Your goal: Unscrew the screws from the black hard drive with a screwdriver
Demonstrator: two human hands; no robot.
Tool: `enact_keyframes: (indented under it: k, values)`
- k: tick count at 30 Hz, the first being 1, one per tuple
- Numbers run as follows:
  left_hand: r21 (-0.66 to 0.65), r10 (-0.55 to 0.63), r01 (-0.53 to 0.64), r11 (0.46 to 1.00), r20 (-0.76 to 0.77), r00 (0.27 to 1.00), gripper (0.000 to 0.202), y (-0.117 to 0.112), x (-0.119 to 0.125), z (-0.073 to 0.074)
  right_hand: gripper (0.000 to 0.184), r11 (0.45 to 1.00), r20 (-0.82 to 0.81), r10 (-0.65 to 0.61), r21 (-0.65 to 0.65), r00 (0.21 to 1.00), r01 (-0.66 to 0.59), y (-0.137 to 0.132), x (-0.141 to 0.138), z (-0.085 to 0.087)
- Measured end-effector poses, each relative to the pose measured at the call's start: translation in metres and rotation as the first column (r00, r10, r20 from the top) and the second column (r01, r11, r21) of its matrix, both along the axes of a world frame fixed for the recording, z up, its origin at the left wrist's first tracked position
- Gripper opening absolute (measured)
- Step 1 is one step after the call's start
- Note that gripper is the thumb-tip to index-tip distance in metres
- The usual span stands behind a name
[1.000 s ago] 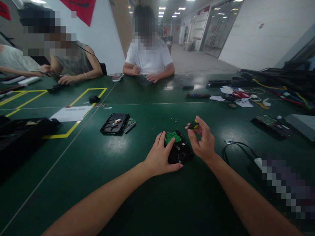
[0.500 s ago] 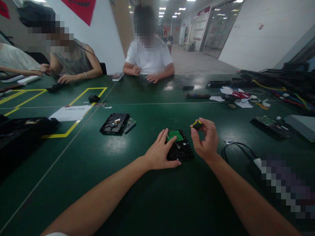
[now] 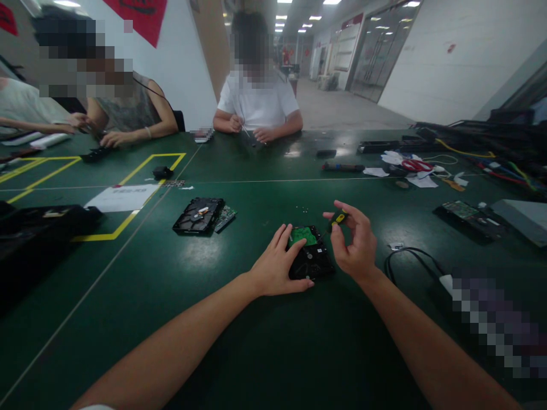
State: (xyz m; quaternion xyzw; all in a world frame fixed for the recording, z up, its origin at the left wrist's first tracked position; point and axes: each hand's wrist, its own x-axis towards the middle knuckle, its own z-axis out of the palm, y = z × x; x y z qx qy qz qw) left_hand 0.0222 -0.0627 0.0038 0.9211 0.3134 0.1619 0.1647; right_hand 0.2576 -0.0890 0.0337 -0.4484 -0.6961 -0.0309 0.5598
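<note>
A black hard drive (image 3: 314,261) with a green circuit board (image 3: 302,234) on top lies on the green table (image 3: 239,341) in front of me. My left hand (image 3: 277,266) rests on the drive's left side, fingers spread flat over its edge. My right hand (image 3: 354,242) is closed in a pinch on a small yellow and black screwdriver (image 3: 339,218), held tilted just above the drive's far right corner. The screwdriver's tip is too thin to make out.
A second opened black drive (image 3: 199,214) with a loose board (image 3: 225,216) lies to the left. Tiny screws (image 3: 304,208) dot the table beyond my drive. A black cable (image 3: 410,263) curls at right. Two people sit across the table; scissors (image 3: 416,165) and clutter lie far right.
My right hand has shifted slightly and turned the screwdriver between its fingers. The left hand slid a little on the drive, which has moved slightly under it.
</note>
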Motion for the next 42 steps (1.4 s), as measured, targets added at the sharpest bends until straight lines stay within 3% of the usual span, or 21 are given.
enact_keyframes:
  k: [2,6,12,18,20,24,30,36,42]
  values:
    - [-0.002,-0.001,0.001,1.0,-0.003,1.0,0.11,-0.0001,0.0001,0.0002,0.058,1.0,-0.023,-0.001,0.018,1.0,0.002,0.0014,-0.0009,-0.0024]
    - [-0.004,0.0,0.0,1.0,0.006,1.0,0.11,-0.0003,-0.0003,0.0002,0.06,0.983,-0.015,-0.122,0.137,0.992,0.123,0.0061,0.0011,-0.0062]
    - [0.003,-0.001,0.001,1.0,-0.013,1.0,0.11,-0.0003,-0.0004,-0.0001,0.057,0.998,-0.086,0.064,0.0,0.994,-0.064,0.0059,0.0002,-0.0073]
    - [-0.004,-0.002,0.002,1.0,-0.015,1.0,0.111,0.0,-0.0002,-0.0002,0.059,0.979,0.067,-0.152,0.147,0.986,0.141,0.0038,0.0014,-0.0029]
    - [0.003,-0.008,0.008,1.0,-0.014,1.0,0.11,0.0,-0.0004,-0.0002,0.059,0.981,0.108,-0.125,0.159,0.986,0.107,0.0025,0.0008,-0.0011]
    - [0.006,-0.015,0.015,1.0,-0.005,1.0,0.109,0.0,-0.0007,0.0002,0.06,0.998,0.072,0.037,0.054,0.997,-0.041,0.0017,-0.0035,-0.0036]
    - [0.002,-0.017,0.017,1.0,-0.025,1.0,0.11,0.0006,-0.0004,-0.0004,0.06,0.974,0.045,-0.15,0.177,0.988,0.14,0.0068,-0.0008,-0.0104]
    - [-0.002,-0.017,0.017,1.0,-0.03,0.999,0.11,0.0004,-0.0008,-0.0004,0.063,0.997,0.033,0.003,0.079,0.999,-0.006,0.0071,0.0013,-0.0104]
    - [-0.008,-0.024,0.024,1.0,-0.025,0.999,0.111,0.0016,-0.001,-0.0014,0.065,0.978,0.05,-0.108,0.186,0.993,0.097,0.0083,-0.0008,-0.0104]
